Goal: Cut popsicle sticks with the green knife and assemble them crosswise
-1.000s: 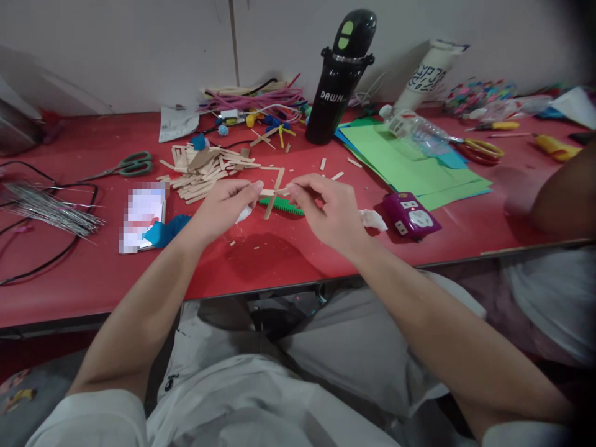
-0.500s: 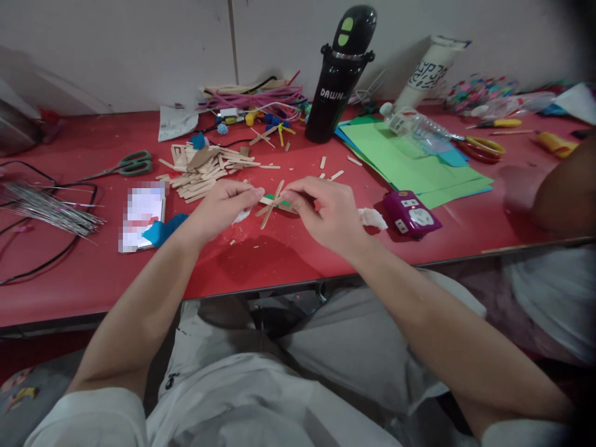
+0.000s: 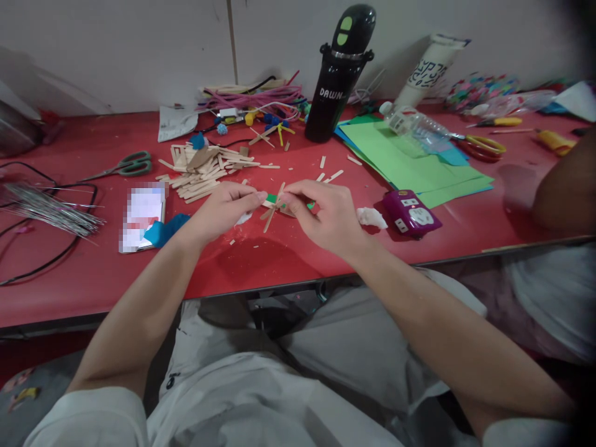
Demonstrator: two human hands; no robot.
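Observation:
Pale wooden craft sticks, joined in a small star-like cross, are held above the red table between my two hands. My left hand pinches at the left end of one stick, thumb against forefinger. My right hand grips the cross near its middle with thumb and fingertips, and its curled fingers hide the right side. A bit of green shows behind the sticks. To the left and behind lies a heap of loose craft sticks.
A phone with blue scraps and green-handled scissors lie left. At right are a purple power socket, white tissue and green paper sheets. A black bottle stands behind. Another person's arm rests far right.
The crossed sticks have turned and tilted slightly, shifting a little to the right. Both hands keep nearly the same place and pinch.

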